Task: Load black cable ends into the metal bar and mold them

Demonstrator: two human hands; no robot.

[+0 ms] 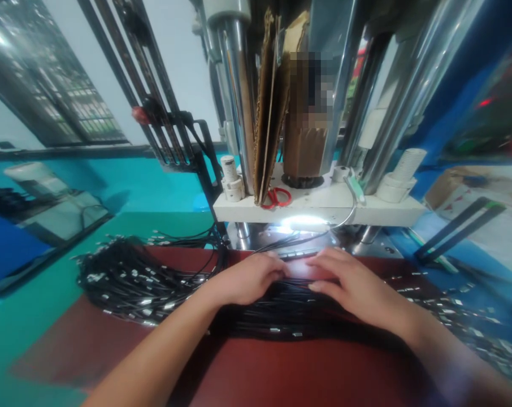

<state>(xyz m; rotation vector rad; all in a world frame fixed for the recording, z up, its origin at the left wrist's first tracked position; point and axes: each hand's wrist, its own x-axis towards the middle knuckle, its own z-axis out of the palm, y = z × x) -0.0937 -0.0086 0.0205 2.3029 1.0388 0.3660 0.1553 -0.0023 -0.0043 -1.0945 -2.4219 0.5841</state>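
A thick bundle of black cables (264, 322) with small silvery connectors lies across the dark red mat (264, 373). Above its middle, my left hand (247, 280) has its fingers curled together at the lit front of a press (315, 213); what they hold, if anything, is hidden. My right hand (349, 280) faces it from the right, thumb and fingers apart, its thumb close over the cables. A bright patch lies between the two hands. Just behind the fingertips, a metal fixture with a row of small slots sits under the press plate, partly covered by my hands.
Red-handled scissors (280, 197) and upright cardboard sheets (267, 124) stand on the press plate between steel columns (234, 85). A black slotted bracket (163, 118) rises at left. More connector-tipped cables spread right. A black frame (459, 232) juts up at right.
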